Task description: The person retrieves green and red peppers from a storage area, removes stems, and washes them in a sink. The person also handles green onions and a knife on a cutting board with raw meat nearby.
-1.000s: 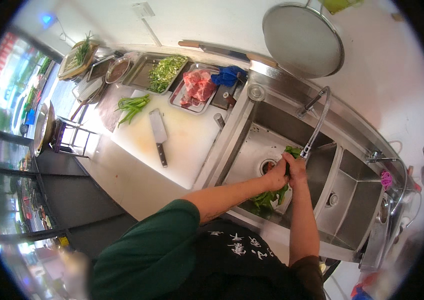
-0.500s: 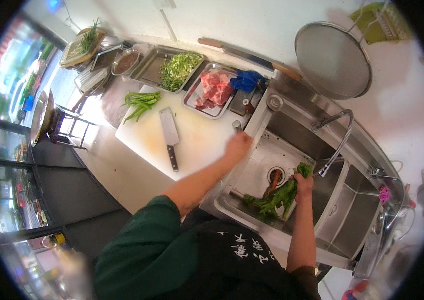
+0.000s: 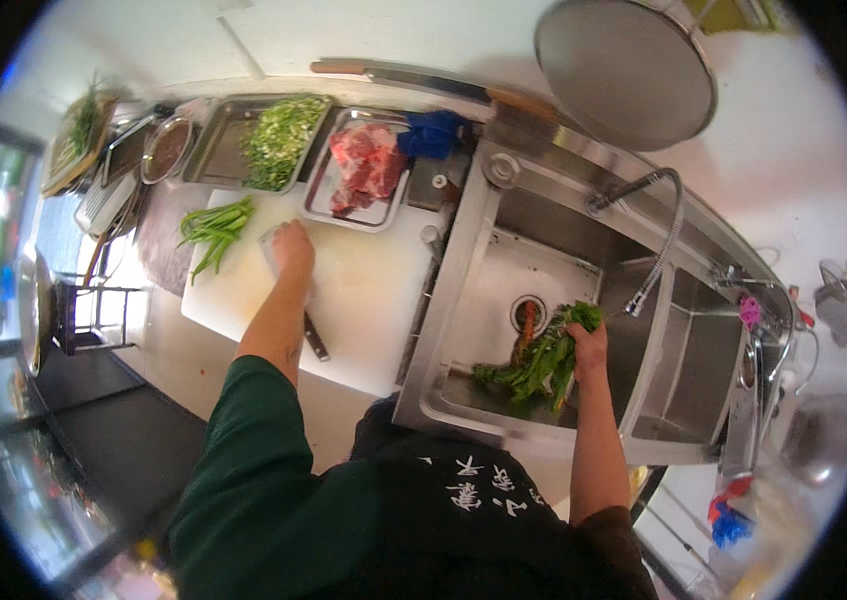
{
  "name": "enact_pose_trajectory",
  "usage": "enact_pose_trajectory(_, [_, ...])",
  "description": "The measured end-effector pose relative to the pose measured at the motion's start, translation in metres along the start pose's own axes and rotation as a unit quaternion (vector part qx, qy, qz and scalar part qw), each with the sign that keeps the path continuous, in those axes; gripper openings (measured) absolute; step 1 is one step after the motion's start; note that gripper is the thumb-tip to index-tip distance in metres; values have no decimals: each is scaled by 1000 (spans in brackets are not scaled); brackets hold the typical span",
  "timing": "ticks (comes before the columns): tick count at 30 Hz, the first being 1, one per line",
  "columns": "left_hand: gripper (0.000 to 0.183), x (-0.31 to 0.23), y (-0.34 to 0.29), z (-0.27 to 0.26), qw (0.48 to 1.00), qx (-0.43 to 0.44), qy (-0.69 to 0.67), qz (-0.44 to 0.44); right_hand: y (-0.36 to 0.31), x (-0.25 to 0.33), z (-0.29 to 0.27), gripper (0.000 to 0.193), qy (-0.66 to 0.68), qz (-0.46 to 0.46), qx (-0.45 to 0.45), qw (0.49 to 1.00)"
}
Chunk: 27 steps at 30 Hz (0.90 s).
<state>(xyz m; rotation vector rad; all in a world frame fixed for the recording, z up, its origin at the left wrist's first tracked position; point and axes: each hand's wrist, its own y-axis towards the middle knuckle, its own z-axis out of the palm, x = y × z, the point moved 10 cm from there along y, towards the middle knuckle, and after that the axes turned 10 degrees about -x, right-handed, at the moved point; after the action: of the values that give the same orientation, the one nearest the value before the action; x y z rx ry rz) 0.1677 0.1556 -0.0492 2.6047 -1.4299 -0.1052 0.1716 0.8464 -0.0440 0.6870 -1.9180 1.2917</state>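
Over the blade of a cleaver [image 3: 315,337] on the white cutting board [image 3: 374,300] is my left hand [image 3: 292,250]. Its fingers are hidden under its back, so whether it grips the blade is unclear. The cleaver's dark handle points toward me. My right hand [image 3: 589,345] is closed round a bunch of leafy greens [image 3: 536,368], held in the left basin of the steel sink [image 3: 489,290]. Beside the leaves, over the drain, lies an orange-brown piece [image 3: 526,325] that I cannot make out. Green stalks [image 3: 219,230] rest on the board's far left corner.
Behind the board stand a tray of raw meat [image 3: 369,165], a tray of chopped greens [image 3: 282,140] and a bowl [image 3: 168,148]. A blue cloth [image 3: 432,134] lies beside the meat. A faucet [image 3: 659,245] arches over the sink; a large round strainer [image 3: 629,70] hangs on the wall.
My left hand has moved left from the board's sink-side edge onto the cleaver's blade. My right hand still holds the greens in the sink. The whole view has shifted.
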Motion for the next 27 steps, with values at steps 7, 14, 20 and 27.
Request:
enact_pose_trajectory(7, [13, 93, -4, 46, 953, -9, -257, -161, -9, 39, 39, 66, -19, -36, 23, 999])
enact_pose_trajectory(14, [17, -214, -182, -125, 864, 84, -496, -17, 17, 24, 4, 52, 72, -49, 72, 994])
enact_pose_trajectory(20, [52, -366, -266, -124, 822, 187, -513, 162, 13, 45, 19, 60, 64, -40, 162, 984])
enact_pose_trajectory(27, [87, -470, -266, -142, 652, 373, -659, -31, 8, 99, 27, 49, 157, -83, 145, 974])
